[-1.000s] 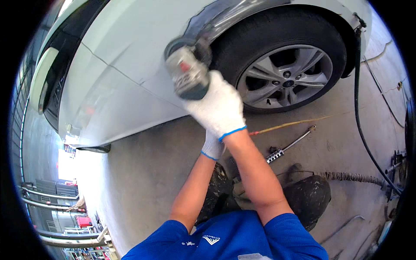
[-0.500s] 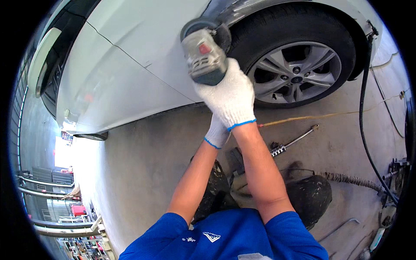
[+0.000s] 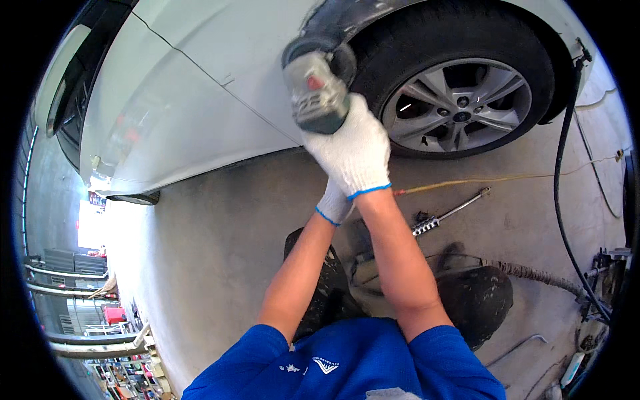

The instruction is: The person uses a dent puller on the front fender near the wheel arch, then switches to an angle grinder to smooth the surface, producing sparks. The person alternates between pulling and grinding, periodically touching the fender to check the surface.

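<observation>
While the head view shows the right hand (image 3: 353, 147) clenched around the rear of the power tool (image 3: 313, 97), located over the white car panel (image 3: 233, 43) just beside the tyre (image 3: 430, 43), the left hand (image 3: 335, 201) is largely hidden behind it and its grip cannot be told. A grey, scuffed patch (image 3: 347, 19) bordering the tyre is judged to be worked surface; work appears part-done, though whether the patch is finished cannot be established, the tool covering its lower edge.

Shows white edged blue on the right glove (image 3: 353, 152) at one o'clock, grey with a red patch on the power tool (image 3: 315, 92) at twelve, white-printed blue on the shirt (image 3: 347, 357) at six.
</observation>
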Demonstrator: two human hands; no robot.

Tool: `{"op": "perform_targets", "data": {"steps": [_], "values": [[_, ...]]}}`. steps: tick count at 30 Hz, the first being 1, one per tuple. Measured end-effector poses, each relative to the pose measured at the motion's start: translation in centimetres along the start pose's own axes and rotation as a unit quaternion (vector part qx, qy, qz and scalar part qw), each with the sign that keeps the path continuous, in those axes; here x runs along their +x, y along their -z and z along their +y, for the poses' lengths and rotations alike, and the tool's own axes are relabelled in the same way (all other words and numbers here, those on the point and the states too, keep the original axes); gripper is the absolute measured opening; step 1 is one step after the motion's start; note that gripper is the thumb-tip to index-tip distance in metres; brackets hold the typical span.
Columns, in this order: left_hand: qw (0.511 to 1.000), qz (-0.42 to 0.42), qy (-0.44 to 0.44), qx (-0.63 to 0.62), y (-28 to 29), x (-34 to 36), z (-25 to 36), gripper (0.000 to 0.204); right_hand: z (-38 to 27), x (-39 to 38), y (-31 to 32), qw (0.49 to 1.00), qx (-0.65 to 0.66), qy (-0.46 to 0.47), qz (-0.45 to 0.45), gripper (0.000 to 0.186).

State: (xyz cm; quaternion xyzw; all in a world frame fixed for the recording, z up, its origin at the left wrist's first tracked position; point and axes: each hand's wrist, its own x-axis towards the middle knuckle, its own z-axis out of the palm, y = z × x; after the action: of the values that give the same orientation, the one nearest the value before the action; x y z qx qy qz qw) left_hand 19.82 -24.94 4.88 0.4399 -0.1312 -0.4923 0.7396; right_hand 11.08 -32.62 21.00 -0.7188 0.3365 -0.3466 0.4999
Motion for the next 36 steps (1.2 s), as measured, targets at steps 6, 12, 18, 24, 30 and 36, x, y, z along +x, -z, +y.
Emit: {"op": "perform_targets", "data": {"steps": [6,12,18,24,30,36], "values": [[1.0,-0.005,0.007,0.0,-0.2,0.0,-0.3,0.059,-0.1,0.4,-0.2,0.999,-0.014,0.026,0.027,0.055],[0.998,-0.002,0.021,-0.062,-0.2,-1.7,-1.6,0.059,0.3,-0.6,-0.8,0.999,-0.035,0.016,-0.033,0.059],[0.994,-0.015,-0.026,0.11,-2.6,1.1,1.3,0.057,-1.7,1.0,1.7,0.998,0.007,0.035,0.058,0.057],[1.0,-0.01,-0.009,-0.007,-1.4,-1.3,-0.6,0.056,-0.4,0.1,0.7,0.999,-0.038,0.013,-0.02,0.062],[0.949,-0.014,-0.088,0.302,-7.4,-0.5,3.3,0.054,-1.1,2.1,3.8,0.993,0.058,0.037,0.092,0.054],[0.978,-0.014,-0.063,0.198,-4.5,0.3,1.4,0.053,-1.2,1.7,3.1,0.998,0.029,0.002,0.05,0.057]]}}
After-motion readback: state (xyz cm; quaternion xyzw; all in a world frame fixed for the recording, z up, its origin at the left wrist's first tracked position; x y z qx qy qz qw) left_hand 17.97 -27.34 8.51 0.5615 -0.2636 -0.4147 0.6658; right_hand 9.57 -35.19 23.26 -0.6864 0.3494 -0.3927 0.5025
